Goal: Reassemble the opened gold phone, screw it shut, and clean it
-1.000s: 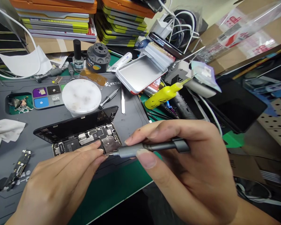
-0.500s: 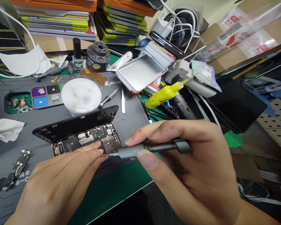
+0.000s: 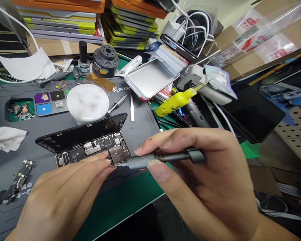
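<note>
A dark grey screwdriver lies across the fingers of my right hand, gripped between thumb and fingertips, its tip pointing left. That tip meets the pinched fingertips of my left hand; whatever they hold there is too small or hidden to make out. Under and behind my left fingers is an opened smartphone, with its battery and metal-shielded boards showing. Its screen is tilted up along the far edge. My left hand covers the phone's near edge.
On the grey mat behind the phone are a white round tub, a small screwdriver and tweezers. A loose circuit part lies left, below a white cloth. A yellow bottle lies at the right.
Almost nothing differs. The whole view has shifted very slightly, while both hands, the screwdriver and the phone keep their places relative to one another.
</note>
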A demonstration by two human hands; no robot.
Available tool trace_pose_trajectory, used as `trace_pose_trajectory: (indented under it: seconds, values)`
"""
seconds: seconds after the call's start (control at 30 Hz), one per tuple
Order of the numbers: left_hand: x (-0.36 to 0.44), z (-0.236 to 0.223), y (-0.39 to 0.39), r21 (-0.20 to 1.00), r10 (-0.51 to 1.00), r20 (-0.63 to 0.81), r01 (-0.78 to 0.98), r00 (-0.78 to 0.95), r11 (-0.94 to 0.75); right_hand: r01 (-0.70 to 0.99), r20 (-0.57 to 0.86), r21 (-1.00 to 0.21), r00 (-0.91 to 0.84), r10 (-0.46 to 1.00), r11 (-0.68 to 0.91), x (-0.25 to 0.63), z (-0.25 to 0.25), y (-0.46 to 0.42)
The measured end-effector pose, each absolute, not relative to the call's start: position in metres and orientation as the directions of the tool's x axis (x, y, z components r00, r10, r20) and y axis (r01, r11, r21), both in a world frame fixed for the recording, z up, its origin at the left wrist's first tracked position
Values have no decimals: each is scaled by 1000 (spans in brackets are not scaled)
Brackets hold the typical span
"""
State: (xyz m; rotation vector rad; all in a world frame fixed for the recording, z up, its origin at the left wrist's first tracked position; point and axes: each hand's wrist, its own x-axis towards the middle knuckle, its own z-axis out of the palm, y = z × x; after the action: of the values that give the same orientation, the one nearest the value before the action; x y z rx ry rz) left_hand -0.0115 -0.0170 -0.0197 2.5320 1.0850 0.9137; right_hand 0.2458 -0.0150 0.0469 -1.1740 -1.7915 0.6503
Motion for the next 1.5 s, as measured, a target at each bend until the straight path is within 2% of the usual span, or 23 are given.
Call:
trace_pose_trajectory:
  seconds: [0.3,0.6,1.17,1.37,1.5]
  values:
    - [-4,-5,-8,432,694,496,545,521,-718,445,373,-795,-178,911,413,246,49,-13]
    - [-12,-16,-16,403,706,459,582,540,-706,459,380,-783,-180,907,419,246,48,-11]
    - [-14,-19,-14,488,741,432,557,515,-672,496,391,-758,-176,904,424,246,51,-11]
    - [-5,-11,-10,383,695,485,586,531,-715,496,395,-757,-173,902,427,247,51,-9]
    - [6,2,-5,242,566,481,519,670,-820,541,418,-724,-151,896,429,252,52,0]
